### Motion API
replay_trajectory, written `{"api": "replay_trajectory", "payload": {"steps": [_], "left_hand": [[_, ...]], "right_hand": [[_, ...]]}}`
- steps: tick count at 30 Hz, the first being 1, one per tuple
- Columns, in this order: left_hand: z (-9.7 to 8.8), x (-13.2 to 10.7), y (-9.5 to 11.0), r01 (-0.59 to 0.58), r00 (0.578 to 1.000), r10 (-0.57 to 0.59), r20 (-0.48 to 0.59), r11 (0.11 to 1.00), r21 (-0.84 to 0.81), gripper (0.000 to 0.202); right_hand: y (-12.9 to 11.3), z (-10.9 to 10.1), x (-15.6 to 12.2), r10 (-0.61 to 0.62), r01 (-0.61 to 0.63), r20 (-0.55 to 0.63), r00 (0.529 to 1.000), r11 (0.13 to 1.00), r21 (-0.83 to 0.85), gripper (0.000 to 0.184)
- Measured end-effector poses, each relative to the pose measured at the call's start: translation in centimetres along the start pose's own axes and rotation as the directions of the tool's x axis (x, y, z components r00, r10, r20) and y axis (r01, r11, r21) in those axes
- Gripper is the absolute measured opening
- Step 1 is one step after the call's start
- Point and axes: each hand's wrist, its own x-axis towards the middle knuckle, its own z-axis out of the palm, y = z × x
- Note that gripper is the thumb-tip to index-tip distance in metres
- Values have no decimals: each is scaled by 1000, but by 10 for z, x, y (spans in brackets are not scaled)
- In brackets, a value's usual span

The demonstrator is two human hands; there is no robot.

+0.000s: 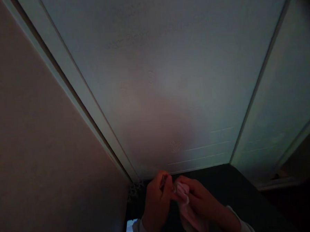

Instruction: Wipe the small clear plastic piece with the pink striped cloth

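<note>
A small piece of pink cloth with a pale edge is bunched up between my two hands, low in the head view. Its loose part hangs below toward the bottom edge; dim light hides whether it is a garment. My right hand is closed around the bunched part. On the other side my left hand pinches at the cloth's near-left edge, thumb against curled fingers. Both hands are above a dark surface.
A white panelled surface with raised lines rises beyond my hands. A plain wall fills the left side. The dark surface lies below. A bright, screen-like patch shows beside my left sleeve, and dark patterned material is in the corner.
</note>
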Motion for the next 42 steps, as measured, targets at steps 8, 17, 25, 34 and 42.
{"api": "replay_trajectory", "payload": {"steps": [8,17,25,34,42], "left_hand": [[-11,18,-7,207,978,-208,32,978,27,44],[-18,21,-19,256,964,-237,117,949,-187,38],[-24,17,-23,218,967,-184,176,955,-199,35],[-24,15,-19,157,965,-97,244,959,-237,32],[-24,9,-18,203,949,-106,297,926,-318,35]], "right_hand": [[2,-1,18,-136,111,-69,988,953,-282,16],[19,2,26,-292,237,-55,955,861,-451,15],[15,7,28,-270,241,-36,962,906,-347,14],[13,7,24,-100,106,36,994,975,-197,19],[13,9,20,-20,29,131,991,997,-69,29]]}}
